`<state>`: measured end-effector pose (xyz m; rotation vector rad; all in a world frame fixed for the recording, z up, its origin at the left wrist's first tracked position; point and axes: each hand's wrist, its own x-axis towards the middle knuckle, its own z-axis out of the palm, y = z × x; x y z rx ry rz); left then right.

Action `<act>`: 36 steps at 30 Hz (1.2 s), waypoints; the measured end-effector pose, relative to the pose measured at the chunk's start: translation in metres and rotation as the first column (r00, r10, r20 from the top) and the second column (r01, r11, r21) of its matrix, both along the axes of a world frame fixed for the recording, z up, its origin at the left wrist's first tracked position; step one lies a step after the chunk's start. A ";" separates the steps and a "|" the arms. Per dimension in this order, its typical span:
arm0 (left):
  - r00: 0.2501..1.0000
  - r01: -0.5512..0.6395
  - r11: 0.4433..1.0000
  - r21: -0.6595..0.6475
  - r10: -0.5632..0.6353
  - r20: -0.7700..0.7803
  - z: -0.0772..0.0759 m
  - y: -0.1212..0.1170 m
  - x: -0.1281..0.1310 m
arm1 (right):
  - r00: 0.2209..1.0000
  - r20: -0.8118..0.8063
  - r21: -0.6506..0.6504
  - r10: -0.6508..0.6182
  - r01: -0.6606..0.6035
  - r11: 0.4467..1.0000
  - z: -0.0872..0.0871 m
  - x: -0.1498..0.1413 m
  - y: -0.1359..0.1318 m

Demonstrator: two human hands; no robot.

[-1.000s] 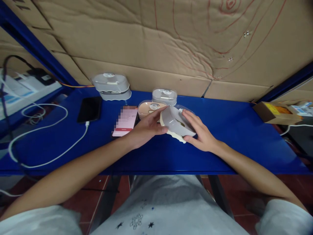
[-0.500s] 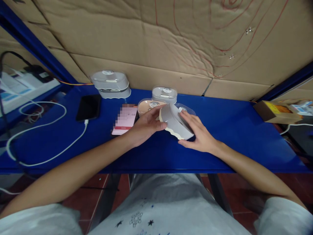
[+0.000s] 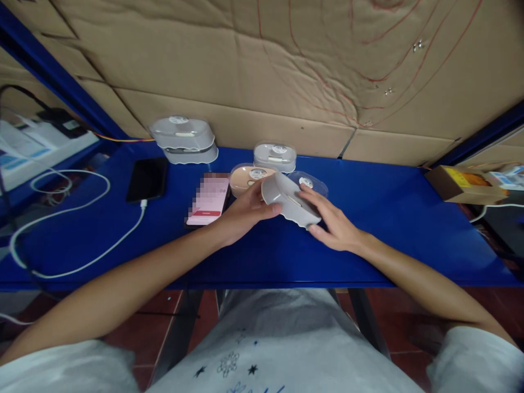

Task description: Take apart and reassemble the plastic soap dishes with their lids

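Note:
Between my two hands, above the blue table, a grey oval box with a wavy lower edge [image 3: 289, 201] is held tilted. My left hand [image 3: 249, 213] grips its left end, thumb on the near side and fingers behind, partly hidden. At the right end, my right hand [image 3: 333, 222] is closed round it, with fingers over the top and thumb at the near edge. Just behind stand a peach oval box with a clear lid [image 3: 241, 179], a dark-coloured one [image 3: 317, 184] partly covered by my right hand, and a grey lidded one [image 3: 274, 158].
Stacked grey boxes [image 3: 184, 139] stand at the back left. A lit phone [image 3: 210, 199] lies by my left forearm; a black phone [image 3: 147, 179] has a white cable [image 3: 123, 245] plugged in. Cardboard [image 3: 204, 65] covers the back, and an open carton [image 3: 464, 185] sits right.
The grey box has turned in my hands, showing more of its top and less of its pale lower rim. My right thumb has shifted slightly up and to the right.

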<state>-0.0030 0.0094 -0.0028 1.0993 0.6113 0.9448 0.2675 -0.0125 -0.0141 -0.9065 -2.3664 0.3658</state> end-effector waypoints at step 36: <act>0.996 -0.009 0.999 0.046 0.004 0.088 -0.006 0.003 -0.001 | 0.992 -0.121 0.114 0.045 -0.031 0.993 0.010 0.006 0.003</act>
